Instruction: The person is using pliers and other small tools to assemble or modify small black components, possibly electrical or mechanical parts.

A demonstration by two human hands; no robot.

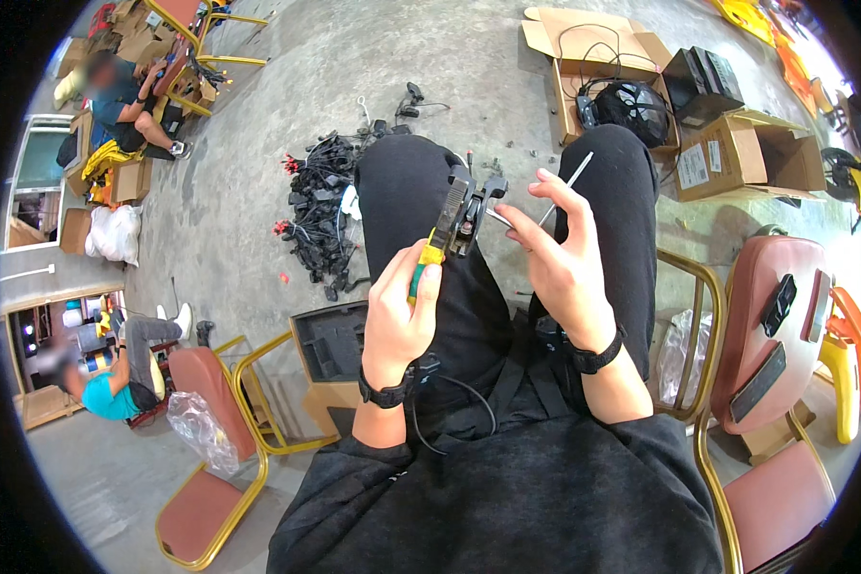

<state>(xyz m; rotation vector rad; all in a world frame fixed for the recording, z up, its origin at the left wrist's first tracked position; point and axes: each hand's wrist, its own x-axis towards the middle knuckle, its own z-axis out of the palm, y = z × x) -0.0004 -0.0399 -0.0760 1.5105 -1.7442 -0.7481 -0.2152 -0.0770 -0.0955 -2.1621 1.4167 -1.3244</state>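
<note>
My left hand [400, 304] is wrapped round a hand tool [436, 241] with a yellow and green handle and a black head, resembling crimping pliers. Its head stands raised above my left thigh, with dark metal parts showing at the side facing my right hand. Across from it, my right hand [566, 256] pinches a thin pale strip [581, 168]. One end of the strip sticks up past the fingers over my right knee. A short pale end [496, 218] shows between those fingertips and the tool's head; whether it touches the head I cannot tell.
A pile of black cables and connectors [320, 215] lies on the concrete floor beyond my left knee. Open cardboard boxes [748, 158] stand at the far right. A chair [770, 316] at my right bears dark flat items. Two people sit at the left.
</note>
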